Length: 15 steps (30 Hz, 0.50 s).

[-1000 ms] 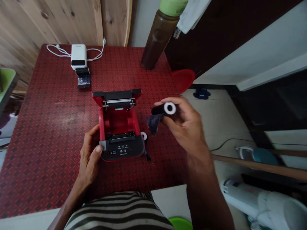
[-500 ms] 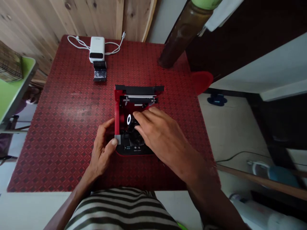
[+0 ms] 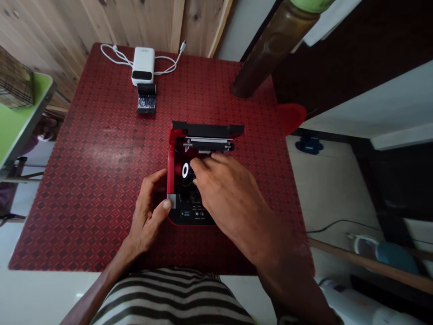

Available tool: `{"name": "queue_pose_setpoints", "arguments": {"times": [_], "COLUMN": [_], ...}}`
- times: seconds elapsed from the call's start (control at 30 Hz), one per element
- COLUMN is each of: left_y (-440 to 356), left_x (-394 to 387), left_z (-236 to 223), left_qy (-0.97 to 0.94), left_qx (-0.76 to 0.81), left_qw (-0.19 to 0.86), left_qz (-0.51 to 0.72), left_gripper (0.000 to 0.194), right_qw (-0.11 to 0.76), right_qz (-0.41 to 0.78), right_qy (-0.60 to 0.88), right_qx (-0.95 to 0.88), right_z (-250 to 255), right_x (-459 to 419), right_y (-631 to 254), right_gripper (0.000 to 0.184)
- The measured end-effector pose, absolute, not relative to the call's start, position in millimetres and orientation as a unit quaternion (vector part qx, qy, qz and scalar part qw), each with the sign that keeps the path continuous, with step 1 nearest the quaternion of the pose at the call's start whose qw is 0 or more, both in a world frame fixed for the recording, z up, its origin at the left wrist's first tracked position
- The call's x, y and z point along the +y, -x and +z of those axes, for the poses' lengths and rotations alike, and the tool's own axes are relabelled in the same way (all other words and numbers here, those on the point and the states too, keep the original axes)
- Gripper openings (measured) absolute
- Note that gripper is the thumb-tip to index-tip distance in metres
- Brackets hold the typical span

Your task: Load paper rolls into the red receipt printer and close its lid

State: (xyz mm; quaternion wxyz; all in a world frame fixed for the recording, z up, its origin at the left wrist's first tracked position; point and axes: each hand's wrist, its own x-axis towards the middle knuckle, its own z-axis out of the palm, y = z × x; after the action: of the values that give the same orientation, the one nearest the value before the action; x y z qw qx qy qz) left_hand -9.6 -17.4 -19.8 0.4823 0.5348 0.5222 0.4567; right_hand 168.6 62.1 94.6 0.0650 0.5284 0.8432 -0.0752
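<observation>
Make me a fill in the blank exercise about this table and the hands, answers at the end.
The left hand has its ____ on the grey corner piece of the printer.
The right hand reaches into the printer, near a roll with a ____ end ring.
The tall bottle has a ____ cap.
Of printer and power bank, the farther from the person is the ____.

Missing words: thumb; white; green; power bank.

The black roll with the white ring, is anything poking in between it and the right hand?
No, nothing visible: the right hand is already on the black roll, inside the red machine. The lid stands open behind it. The hand hides the roll's other end.
</observation>
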Motion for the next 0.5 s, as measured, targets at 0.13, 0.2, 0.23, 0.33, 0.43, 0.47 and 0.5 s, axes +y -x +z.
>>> {"name": "queue_pose_setpoints", "arguments": {"times": [0.13, 0.2, 0.23, 0.33, 0.43, 0.47, 0.5], "left_y": [9.8, 9.5, 9.3, 8.9, 9.1, 9.3, 9.4], "left_x": [-17.2, -16.9, -16.8, -16.5, -16.9, -17.3, -17.7], "left_z": [-19.9, -20.1, -20.1, -19.7, -19.1, -18.9, -18.7], "left_qy": [-0.539, -0.535, -0.532, -0.528, -0.529, -0.530, -0.531], "left_qx": [0.519, 0.519, 0.519, 0.521, 0.519, 0.519, 0.520], "left_qw": [0.480, 0.484, 0.488, 0.494, 0.492, 0.491, 0.491], "left_qz": [0.458, 0.457, 0.457, 0.455, 0.456, 0.456, 0.455], "left_gripper": [0.062, 0.062, 0.062, 0.061, 0.060, 0.060, 0.060], "right_qw": [0.127, 0.156, 0.167, 0.164, 0.134, 0.118, 0.096], "right_qz": [-0.103, -0.130, -0.140, -0.159, -0.170, -0.172, -0.173], "right_qy": [-0.532, -0.520, -0.517, -0.519, -0.520, -0.521, -0.520], "right_qx": [0.831, 0.830, 0.828, 0.824, 0.826, 0.828, 0.831], "right_z": [99.1, 96.8, 94.7, 86.7, 78.0, 75.2, 72.5], "right_x": [69.4, 76.2, 79.5, 86.0, 84.7, 82.5, 79.5], "right_y": [-159.8, -156.7, -155.7, -155.0, -158.8, -161.7, -165.9], "right_gripper": [0.033, 0.036, 0.038, 0.039, 0.037, 0.037, 0.037]}}
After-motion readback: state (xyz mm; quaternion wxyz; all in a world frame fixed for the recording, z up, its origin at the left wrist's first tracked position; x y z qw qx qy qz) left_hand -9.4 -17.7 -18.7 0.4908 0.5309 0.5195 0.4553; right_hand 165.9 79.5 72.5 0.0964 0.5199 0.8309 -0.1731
